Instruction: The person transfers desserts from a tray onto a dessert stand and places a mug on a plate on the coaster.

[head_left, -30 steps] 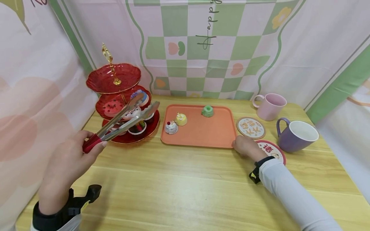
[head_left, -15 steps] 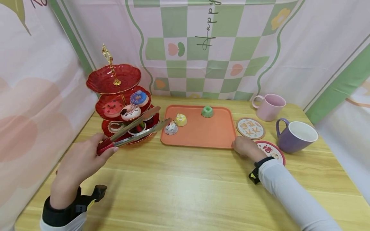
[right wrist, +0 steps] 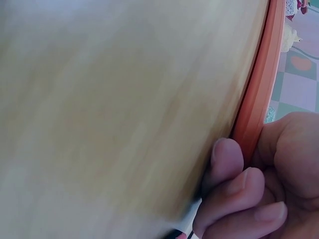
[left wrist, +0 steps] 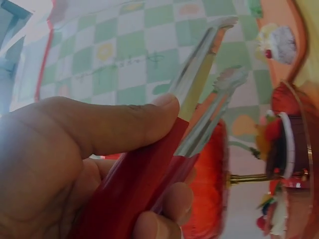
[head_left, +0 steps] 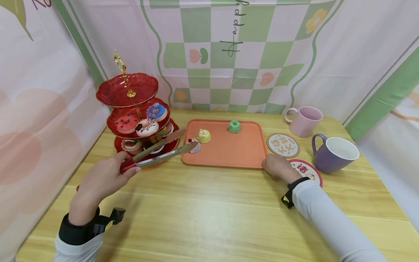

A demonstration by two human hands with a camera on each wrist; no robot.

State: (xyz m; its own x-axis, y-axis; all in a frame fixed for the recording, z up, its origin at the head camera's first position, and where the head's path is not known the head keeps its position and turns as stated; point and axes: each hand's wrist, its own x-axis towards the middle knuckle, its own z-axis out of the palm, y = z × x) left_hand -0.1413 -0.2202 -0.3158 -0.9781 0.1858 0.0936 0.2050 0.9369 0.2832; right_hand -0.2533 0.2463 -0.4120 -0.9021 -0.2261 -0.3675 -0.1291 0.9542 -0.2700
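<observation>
Red-handled metal tongs [head_left: 166,155] are gripped in my left hand [head_left: 104,178], their arms spread apart. In the head view the tips overlap a small white cake [head_left: 197,148] with a cherry, at the left end of the orange tray [head_left: 229,153]. Nothing shows between the tips in the left wrist view, where the tongs [left wrist: 197,74] point up and away. My right hand [head_left: 277,168] holds the tray's near right corner, with curled fingers at the orange rim [right wrist: 261,84] in the right wrist view. A yellow cake [head_left: 204,136] and a green ring cake [head_left: 234,126] also sit on the tray.
Left of the tray stands a three-tier red stand [head_left: 127,82] with several toy pastries on its lower tiers. On the right are a pink mug [head_left: 304,123], a purple mug [head_left: 330,158], a tan-rimmed coaster [head_left: 283,145] and a red-rimmed coaster [head_left: 307,170].
My left hand has moved right and down with the tongs, from in front of the stand to the tray's left end. My right hand has stayed at the tray corner.
</observation>
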